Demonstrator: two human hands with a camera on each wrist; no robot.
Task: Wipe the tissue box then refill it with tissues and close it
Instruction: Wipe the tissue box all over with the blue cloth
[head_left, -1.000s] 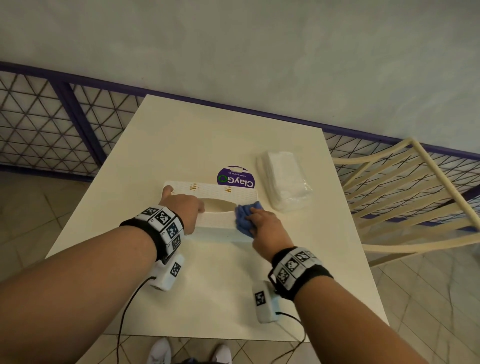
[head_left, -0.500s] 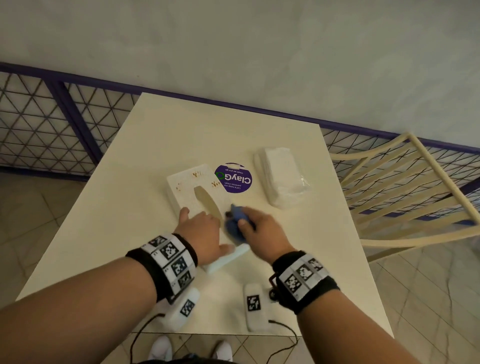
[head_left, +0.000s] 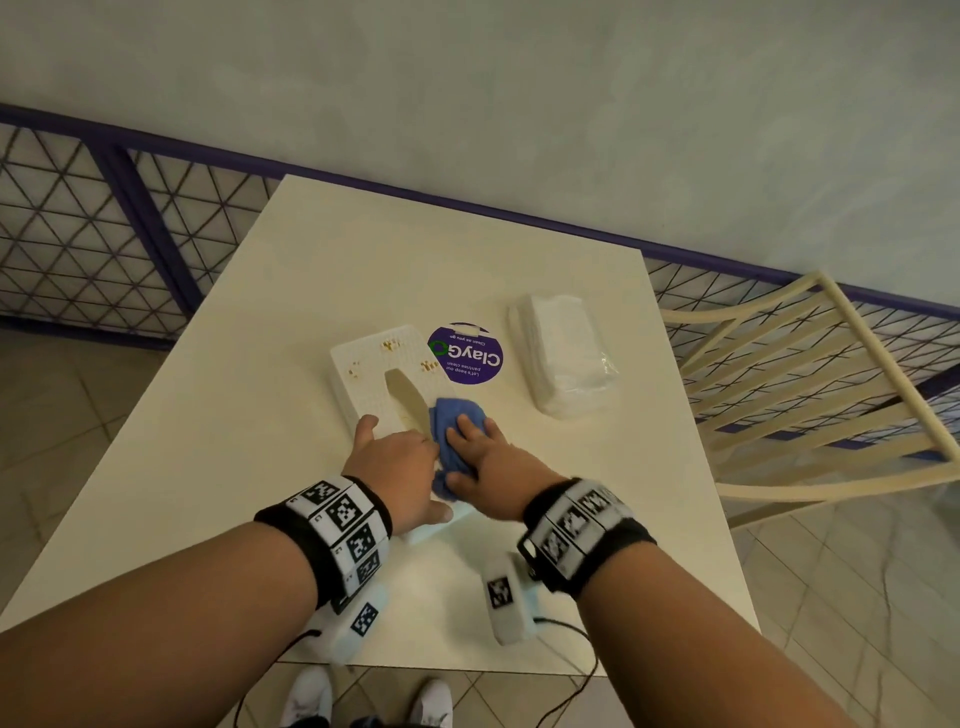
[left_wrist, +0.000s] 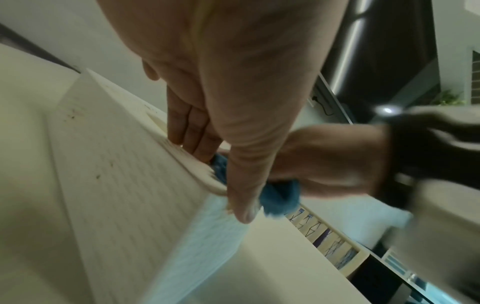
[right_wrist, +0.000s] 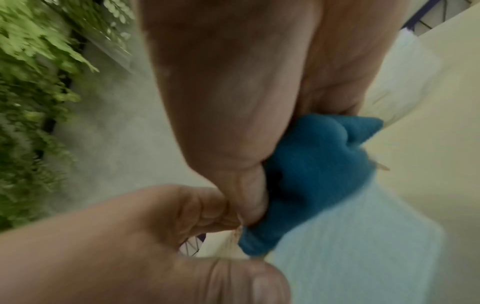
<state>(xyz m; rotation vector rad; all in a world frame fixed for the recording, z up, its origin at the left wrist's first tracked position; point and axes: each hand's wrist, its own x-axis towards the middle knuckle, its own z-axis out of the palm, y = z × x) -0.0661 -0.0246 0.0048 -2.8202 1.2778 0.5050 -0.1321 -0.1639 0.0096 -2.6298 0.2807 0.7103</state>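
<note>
The white tissue box (head_left: 371, 374) lies on the table (head_left: 322, 270) with its long side pointing away from me, its oval slot up and brown specks at its far end. My left hand (head_left: 400, 467) holds its near end, fingers on top and thumb (left_wrist: 241, 201) down over the corner. My right hand (head_left: 483, 454) grips a bunched blue cloth (head_left: 454, 426) and presses it on the near right part of the box top, beside the slot. In the right wrist view the thumb pinches the cloth (right_wrist: 311, 164). A wrapped pack of white tissues (head_left: 563, 353) lies to the right.
A round purple ClayGo sticker (head_left: 466, 353) sits on the table between the box and the tissue pack. A cream slatted chair (head_left: 810, 389) stands off the table's right side. A purple mesh fence (head_left: 104, 234) runs behind, and the table's front edge is near my wrists.
The box has turned from lying crosswise to pointing away from me. My left hand shifted to its near end, and my right hand brought the cloth onto the top near the slot.
</note>
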